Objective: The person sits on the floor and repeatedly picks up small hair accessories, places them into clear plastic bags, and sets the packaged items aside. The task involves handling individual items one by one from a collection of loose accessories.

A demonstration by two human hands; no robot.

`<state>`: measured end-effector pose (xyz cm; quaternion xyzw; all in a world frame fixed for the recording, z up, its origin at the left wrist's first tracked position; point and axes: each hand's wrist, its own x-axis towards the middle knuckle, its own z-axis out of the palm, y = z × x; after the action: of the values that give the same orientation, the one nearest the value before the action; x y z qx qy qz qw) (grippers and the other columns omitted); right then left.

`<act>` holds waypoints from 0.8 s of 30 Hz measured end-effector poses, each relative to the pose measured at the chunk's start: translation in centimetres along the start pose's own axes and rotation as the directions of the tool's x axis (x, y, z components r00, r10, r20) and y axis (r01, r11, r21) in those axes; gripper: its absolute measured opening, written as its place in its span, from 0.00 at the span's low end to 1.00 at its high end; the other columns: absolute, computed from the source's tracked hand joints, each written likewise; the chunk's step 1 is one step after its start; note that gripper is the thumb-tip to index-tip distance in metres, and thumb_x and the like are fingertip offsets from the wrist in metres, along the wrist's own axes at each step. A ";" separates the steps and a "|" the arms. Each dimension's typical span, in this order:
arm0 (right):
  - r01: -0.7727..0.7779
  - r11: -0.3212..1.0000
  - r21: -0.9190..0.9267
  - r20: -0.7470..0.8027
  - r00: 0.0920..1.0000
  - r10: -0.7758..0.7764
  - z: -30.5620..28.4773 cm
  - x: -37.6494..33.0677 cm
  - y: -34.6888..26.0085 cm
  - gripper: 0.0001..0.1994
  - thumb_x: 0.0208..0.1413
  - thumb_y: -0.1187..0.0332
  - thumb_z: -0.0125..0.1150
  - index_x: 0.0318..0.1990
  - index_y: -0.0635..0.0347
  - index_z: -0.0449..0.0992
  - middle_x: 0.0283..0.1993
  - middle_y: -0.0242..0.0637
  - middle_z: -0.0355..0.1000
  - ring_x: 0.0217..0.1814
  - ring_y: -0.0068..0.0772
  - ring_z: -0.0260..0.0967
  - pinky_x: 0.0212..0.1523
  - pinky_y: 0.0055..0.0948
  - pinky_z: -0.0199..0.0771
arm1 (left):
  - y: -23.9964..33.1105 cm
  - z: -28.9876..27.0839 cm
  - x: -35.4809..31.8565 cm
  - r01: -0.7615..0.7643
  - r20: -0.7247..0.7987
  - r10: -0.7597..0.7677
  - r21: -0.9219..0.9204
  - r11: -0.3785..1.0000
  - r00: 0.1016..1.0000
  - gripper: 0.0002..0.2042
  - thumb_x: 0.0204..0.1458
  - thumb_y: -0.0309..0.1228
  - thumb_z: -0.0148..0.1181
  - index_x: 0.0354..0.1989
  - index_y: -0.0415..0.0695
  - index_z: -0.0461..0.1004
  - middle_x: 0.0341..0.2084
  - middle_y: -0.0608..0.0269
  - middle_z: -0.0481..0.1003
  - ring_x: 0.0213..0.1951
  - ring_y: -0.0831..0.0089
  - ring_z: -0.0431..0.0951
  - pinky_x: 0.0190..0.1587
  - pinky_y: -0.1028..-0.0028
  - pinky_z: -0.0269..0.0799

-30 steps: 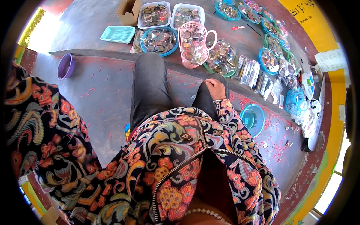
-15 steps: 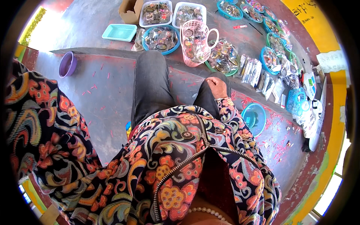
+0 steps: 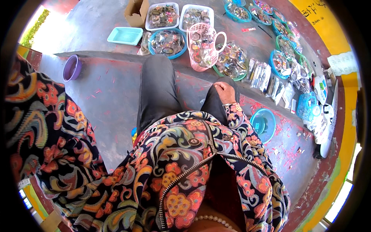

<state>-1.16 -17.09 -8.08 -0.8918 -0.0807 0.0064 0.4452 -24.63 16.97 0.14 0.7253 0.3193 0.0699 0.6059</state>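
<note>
My right hand (image 3: 225, 92) rests on my right knee, its fingers curled in a loose fist with nothing visible in them. Just ahead of that knee lies a green basin (image 3: 242, 74) filled with small bagged goods, and a pink basket with a handle (image 3: 192, 46) stands to its left, holding similar packets. My left arm, in a flowered sleeve (image 3: 42, 127), is raised along the left edge; the hand itself is out of the picture. Both of my knees, in dark trousers (image 3: 158, 85), point toward the raised step.
On the step stand white tubs (image 3: 179, 20), a blue basin of packets (image 3: 184, 49), an empty turquoise tray (image 3: 110, 40) and a cardboard box (image 3: 135, 17). More basins and bagged bundles (image 3: 261, 73) line the right. A purple basin (image 3: 72, 69) and a teal bucket (image 3: 274, 123) stand on the floor.
The whole view has shifted slightly, so the surroundings appear a little lower and further right. My right hand stays on the knee, and the left arm remains raised.
</note>
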 end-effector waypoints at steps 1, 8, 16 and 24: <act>0.001 1.000 -0.012 0.007 1.000 -0.001 0.1 0.0 0.0 0.08 0.45 0.66 0.51 0.29 0.58 0.74 0.28 0.38 0.71 0.32 0.36 0.69 0.33 0.28 0.66 | 0.2 0.1 -0.4 -0.005 -0.005 0.005 0.002 1.000 1.000 0.18 0.51 0.43 0.40 0.30 0.42 0.71 0.32 0.54 0.69 0.36 0.66 0.67 0.39 0.71 0.60; 0.030 1.000 0.011 -0.013 0.999 -0.029 -0.3 -0.1 0.5 0.08 0.45 0.66 0.51 0.29 0.58 0.74 0.28 0.39 0.71 0.32 0.37 0.69 0.33 0.28 0.66 | 1.6 1.1 2.0 -0.085 0.025 0.086 -0.036 0.996 0.996 0.19 0.51 0.44 0.39 0.29 0.42 0.71 0.33 0.53 0.69 0.36 0.64 0.67 0.40 0.70 0.59; 0.032 0.999 0.032 -0.044 0.999 -0.031 -0.3 0.1 1.0 0.08 0.44 0.66 0.52 0.29 0.58 0.74 0.28 0.39 0.70 0.32 0.37 0.69 0.33 0.28 0.66 | 7.5 1.6 5.4 -0.284 0.045 0.289 -0.097 0.954 0.956 0.20 0.51 0.45 0.39 0.29 0.41 0.72 0.33 0.51 0.69 0.37 0.62 0.67 0.41 0.68 0.59; 0.031 0.993 0.110 -0.038 0.999 -0.027 0.8 1.6 2.8 0.09 0.44 0.65 0.52 0.28 0.59 0.74 0.28 0.40 0.71 0.32 0.37 0.69 0.33 0.28 0.66 | 15.8 2.2 8.9 -0.547 0.017 0.561 -0.198 0.813 0.828 0.21 0.51 0.46 0.38 0.29 0.41 0.72 0.34 0.50 0.69 0.38 0.61 0.67 0.42 0.67 0.59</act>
<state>0.73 -17.85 -10.74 -0.8645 -0.0852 -0.0117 0.4953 -10.59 19.02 11.63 0.7296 0.0636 0.2455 0.6351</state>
